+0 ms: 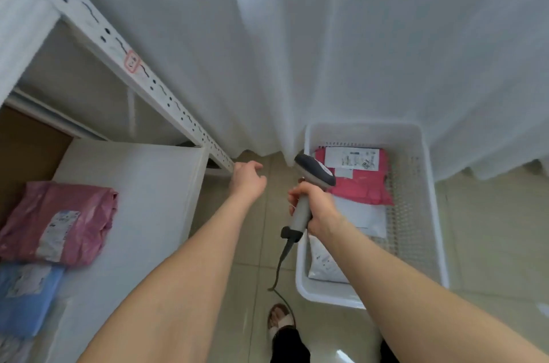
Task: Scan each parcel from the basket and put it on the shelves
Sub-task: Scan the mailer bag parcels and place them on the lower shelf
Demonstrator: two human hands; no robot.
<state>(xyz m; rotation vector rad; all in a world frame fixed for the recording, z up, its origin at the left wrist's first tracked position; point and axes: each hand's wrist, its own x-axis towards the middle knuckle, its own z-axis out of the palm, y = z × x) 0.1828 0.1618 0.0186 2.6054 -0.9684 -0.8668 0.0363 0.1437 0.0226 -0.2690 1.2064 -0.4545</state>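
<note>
Your view is bright and evenly lit, shadows faint on the floor (258,243). The wide lens bends the shelf upright (166,101), and the left edge blurs softly.

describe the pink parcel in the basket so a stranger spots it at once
Find the white plastic basket on the floor at the right. At its far end lies the pink parcel. It is the only coloured one; the other parcels are white.

basket (365,128): 1; parcels inside (361,184) (361,215) (323,264): 3; shelved parcels (59,220) (26,297): 2; scanner (316,169): 1; hands (248,178) (316,205): 2
</note>
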